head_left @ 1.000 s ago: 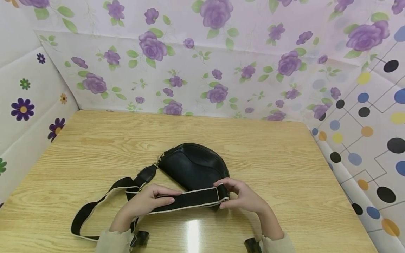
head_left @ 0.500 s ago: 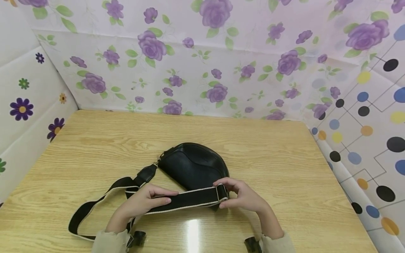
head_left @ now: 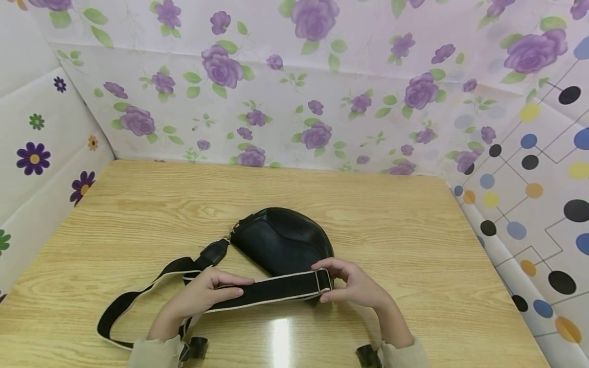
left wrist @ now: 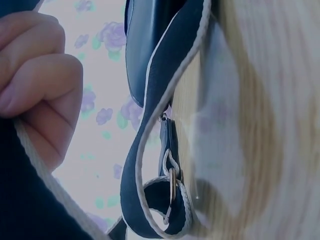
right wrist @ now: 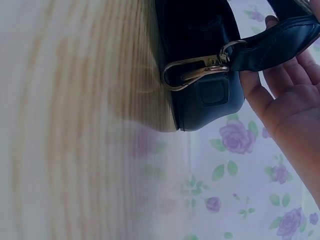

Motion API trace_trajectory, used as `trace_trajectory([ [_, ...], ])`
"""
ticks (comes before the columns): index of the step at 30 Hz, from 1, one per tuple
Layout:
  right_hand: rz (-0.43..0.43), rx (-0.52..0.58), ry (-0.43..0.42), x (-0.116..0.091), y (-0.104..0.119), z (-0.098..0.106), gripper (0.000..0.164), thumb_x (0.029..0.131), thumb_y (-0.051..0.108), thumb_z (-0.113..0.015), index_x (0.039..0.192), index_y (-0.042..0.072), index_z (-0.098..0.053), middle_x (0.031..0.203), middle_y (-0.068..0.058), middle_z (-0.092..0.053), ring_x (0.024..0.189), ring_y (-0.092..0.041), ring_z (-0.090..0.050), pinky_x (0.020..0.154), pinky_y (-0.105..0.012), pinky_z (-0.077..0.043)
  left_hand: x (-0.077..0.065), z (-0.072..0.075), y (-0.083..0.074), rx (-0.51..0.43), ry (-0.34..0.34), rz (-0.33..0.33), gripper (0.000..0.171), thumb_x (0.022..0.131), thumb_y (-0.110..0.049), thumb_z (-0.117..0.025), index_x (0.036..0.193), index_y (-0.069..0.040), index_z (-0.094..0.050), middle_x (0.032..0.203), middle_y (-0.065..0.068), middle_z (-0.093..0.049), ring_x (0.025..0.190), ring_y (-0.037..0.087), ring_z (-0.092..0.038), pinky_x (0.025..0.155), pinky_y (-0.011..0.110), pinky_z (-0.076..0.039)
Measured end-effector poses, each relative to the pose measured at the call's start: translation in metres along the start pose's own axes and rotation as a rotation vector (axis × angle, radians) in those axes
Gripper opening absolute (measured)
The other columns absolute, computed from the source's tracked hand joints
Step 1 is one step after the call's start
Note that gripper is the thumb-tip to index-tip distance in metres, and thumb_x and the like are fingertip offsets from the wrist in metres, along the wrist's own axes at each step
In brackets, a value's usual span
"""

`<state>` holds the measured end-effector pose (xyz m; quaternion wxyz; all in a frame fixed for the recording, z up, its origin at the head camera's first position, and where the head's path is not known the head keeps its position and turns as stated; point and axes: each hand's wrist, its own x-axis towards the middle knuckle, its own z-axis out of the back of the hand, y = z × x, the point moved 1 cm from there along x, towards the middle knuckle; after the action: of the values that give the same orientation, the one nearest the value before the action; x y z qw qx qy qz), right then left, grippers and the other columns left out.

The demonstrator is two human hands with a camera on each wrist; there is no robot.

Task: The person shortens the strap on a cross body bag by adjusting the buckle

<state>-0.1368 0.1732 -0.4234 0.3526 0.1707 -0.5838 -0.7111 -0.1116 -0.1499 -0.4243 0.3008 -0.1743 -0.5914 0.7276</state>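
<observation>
A black half-moon bag (head_left: 280, 240) lies on the wooden table, its curved side away from me. Its black strap (head_left: 280, 287) with white edging is stretched between my hands in front of it. My left hand (head_left: 202, 294) pinches the strap between thumb and fingers. At the strap's buckle end, my right hand (head_left: 354, 283) grips the band beside the metal slider (head_left: 317, 281). In the right wrist view a gold clasp (right wrist: 200, 70) joins the strap's leather end to the bag. The left wrist view shows curled fingers (left wrist: 45, 80) on the strap.
The rest of the strap (head_left: 115, 312) loops across the table (head_left: 391, 220) at the left. Flowered sheeting (head_left: 276, 102) stands behind the table, with a dotted panel (head_left: 529, 230) on the right. Black wrist mounts (head_left: 198, 347) sit at both cuffs.
My left hand has slid a little leftward along the strap, showing more of it between the hands. The loop at left has shifted slightly left. My right hand and the bag stay put.
</observation>
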Motion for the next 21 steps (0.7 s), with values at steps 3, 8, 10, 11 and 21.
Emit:
trace_trajectory([
  [3,0.007,0.005,0.004,0.0002,-0.0012,0.0001,0.049,0.073,-0.001,-0.071,0.118,-0.002,-0.05,0.109,-0.013,-0.054,0.086,-0.017,-0.053,0.072,-0.033,-0.046,-0.0009,0.0003,0.0003,0.001,-0.003,-0.003,0.028,0.089,-0.004,-0.053,0.113,0.01,-0.057,0.113,0.023,-0.055,0.098,0.005,-0.053,0.079,0.022,-0.044],
  [8,0.032,0.005,0.013,-0.0002,-0.0037,0.0003,0.049,0.074,0.0,-0.07,0.118,-0.005,-0.049,0.109,-0.009,-0.055,0.087,-0.017,-0.053,0.072,-0.033,-0.046,-0.0021,0.0006,0.0004,-0.004,-0.007,-0.006,0.028,0.088,-0.004,-0.054,0.112,0.01,-0.057,0.112,0.022,-0.056,0.105,0.007,-0.051,0.081,0.022,-0.043],
  [10,0.031,0.001,0.013,-0.0005,-0.0037,0.0003,0.049,0.074,0.002,-0.071,0.118,-0.004,-0.049,0.11,-0.009,-0.055,0.086,-0.017,-0.053,0.072,-0.033,-0.046,-0.0025,0.001,0.0008,-0.01,-0.007,-0.01,0.028,0.088,-0.004,-0.054,0.112,0.01,-0.057,0.112,0.022,-0.056,0.105,0.007,-0.051,0.081,0.022,-0.043],
  [11,0.027,0.0,0.011,-0.0006,-0.0036,0.0003,0.049,0.074,0.002,-0.071,0.118,-0.003,-0.049,0.11,-0.009,-0.055,0.086,-0.016,-0.053,0.072,-0.033,-0.046,-0.0026,0.0011,0.0011,-0.013,-0.006,-0.013,0.028,0.088,-0.003,-0.054,0.112,0.011,-0.057,0.112,0.023,-0.056,0.105,0.007,-0.051,0.081,0.022,-0.043],
  [21,0.011,-0.061,0.013,0.0004,0.0008,-0.0016,0.05,0.07,-0.003,-0.072,0.116,-0.001,-0.052,0.114,-0.013,-0.055,0.101,-0.016,-0.05,0.082,-0.031,-0.042,-0.0054,0.0036,0.0032,-0.029,0.018,-0.038,0.027,0.088,-0.001,-0.053,0.112,0.012,-0.056,0.111,0.024,-0.055,0.107,0.007,-0.05,0.083,0.022,-0.042],
])
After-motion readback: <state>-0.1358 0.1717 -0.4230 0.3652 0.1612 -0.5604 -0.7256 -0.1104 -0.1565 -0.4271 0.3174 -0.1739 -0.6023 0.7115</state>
